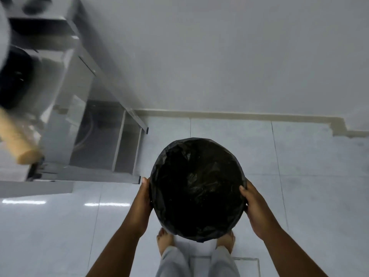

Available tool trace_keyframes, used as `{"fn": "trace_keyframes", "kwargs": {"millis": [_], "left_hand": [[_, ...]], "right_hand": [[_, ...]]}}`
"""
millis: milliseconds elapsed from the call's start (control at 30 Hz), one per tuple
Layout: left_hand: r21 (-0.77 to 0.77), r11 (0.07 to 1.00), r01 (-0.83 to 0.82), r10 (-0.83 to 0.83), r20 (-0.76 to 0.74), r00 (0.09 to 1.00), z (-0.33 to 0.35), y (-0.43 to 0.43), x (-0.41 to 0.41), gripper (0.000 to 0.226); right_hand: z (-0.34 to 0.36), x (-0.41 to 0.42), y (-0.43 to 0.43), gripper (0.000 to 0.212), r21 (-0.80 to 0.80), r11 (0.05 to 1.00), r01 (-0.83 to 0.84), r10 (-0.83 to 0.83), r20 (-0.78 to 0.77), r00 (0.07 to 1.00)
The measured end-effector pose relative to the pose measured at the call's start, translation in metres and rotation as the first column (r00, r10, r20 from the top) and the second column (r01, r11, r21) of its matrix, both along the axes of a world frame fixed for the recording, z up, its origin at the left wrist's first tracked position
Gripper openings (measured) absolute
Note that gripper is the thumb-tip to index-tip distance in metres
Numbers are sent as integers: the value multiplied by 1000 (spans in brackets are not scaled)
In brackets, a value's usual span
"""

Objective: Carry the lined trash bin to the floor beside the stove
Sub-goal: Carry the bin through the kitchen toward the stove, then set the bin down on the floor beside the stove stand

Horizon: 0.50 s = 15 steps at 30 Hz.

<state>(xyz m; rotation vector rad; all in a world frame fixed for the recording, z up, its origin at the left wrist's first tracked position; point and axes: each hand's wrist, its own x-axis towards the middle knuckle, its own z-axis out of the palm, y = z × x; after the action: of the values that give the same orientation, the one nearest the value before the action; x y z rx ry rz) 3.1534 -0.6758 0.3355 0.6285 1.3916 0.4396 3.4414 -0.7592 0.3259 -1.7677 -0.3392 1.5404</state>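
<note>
Lined trash bin (197, 188) between both hands, seemingly clasped at its rim.

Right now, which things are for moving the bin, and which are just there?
For the job: bin with black bag, left hand, right hand, floor, metal stove stand.

Just there: wooden handle, wall.

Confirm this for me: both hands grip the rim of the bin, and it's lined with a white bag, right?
Not quite. The head view shows the left hand and right hand gripping the trash bin at its rim, but the bag lining it is black, not white.
</note>
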Motion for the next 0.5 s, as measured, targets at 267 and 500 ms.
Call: {"fn": "trace_keyframes", "kwargs": {"millis": [267, 500], "left_hand": [[-135, 990, 38, -42, -21, 999, -173, 21, -11, 71], [-174, 977, 124, -124, 8, 992, -257, 33, -14, 68]], "right_hand": [[-186, -10, 7, 39, -102, 995, -5, 2, -24, 1000], [-275, -13, 11, 43, -137, 989, -49, 46, -27, 999]]}}
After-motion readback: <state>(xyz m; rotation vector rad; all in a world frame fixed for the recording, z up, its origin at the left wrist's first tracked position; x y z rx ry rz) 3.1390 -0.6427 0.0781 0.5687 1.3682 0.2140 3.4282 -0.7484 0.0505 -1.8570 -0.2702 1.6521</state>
